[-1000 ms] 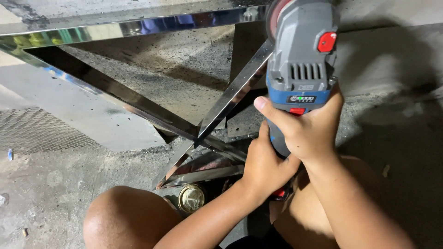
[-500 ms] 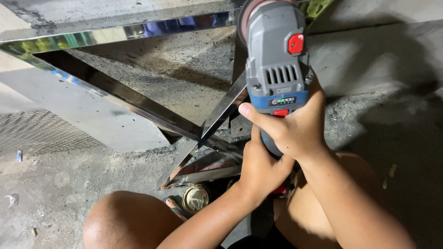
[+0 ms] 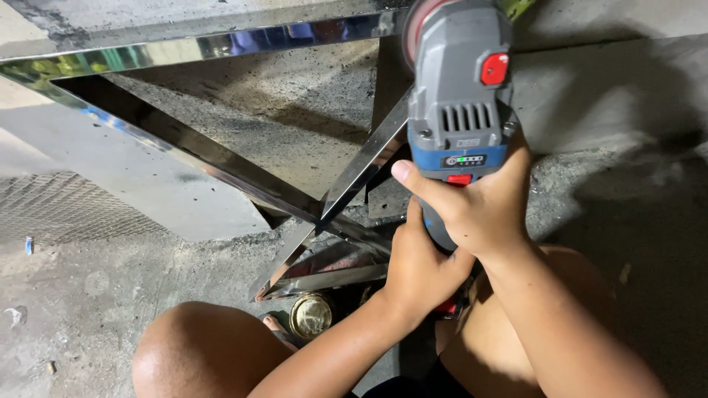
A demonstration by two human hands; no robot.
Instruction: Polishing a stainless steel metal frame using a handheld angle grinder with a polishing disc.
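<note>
A grey and blue cordless angle grinder (image 3: 459, 88) with a red button points away from me, its disc at the top edge of the view. My right hand (image 3: 479, 203) wraps around the grinder's body just behind its blue band. My left hand (image 3: 419, 265) grips the rear of the handle below it. The grinder's head sits over a shiny polished metal frame (image 3: 221, 166) of crossing bars lying on the concrete floor.
My bare knees (image 3: 199, 354) are bent at the bottom of the view. A small round brass-coloured tin (image 3: 311, 315) lies between them near the frame's lower bars. Rough concrete floor (image 3: 88, 287) and a mesh grating (image 3: 59, 206) lie to the left.
The grinder and both hands have shifted to the left across the view, and the frame has shifted slightly too. Both grips are unchanged.
</note>
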